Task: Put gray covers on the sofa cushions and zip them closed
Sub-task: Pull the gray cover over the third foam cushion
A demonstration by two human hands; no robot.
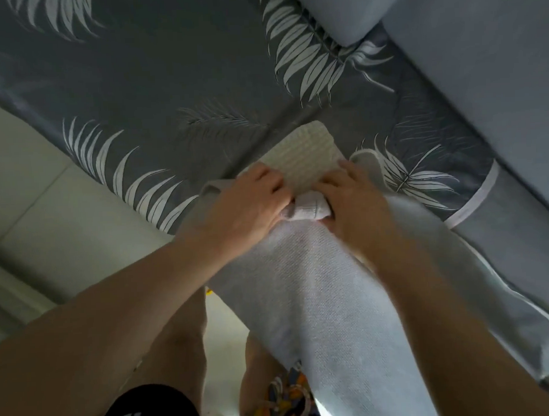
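While the cushion (299,157) lies on the leaf-print sofa seat (157,87), half out of its gray cover (326,299), our left hand (251,202) and right hand (347,199) grip the bunched cover mouth, which we judge should be drawn forward evenly over both corners.

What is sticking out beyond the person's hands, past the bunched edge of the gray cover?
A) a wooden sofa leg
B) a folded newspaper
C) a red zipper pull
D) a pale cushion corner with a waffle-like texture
D: past the bunched edge gripped by the left hand and right hand, a pale waffle-textured cushion corner pokes out of the gray cover over the leaf-print sofa fabric.
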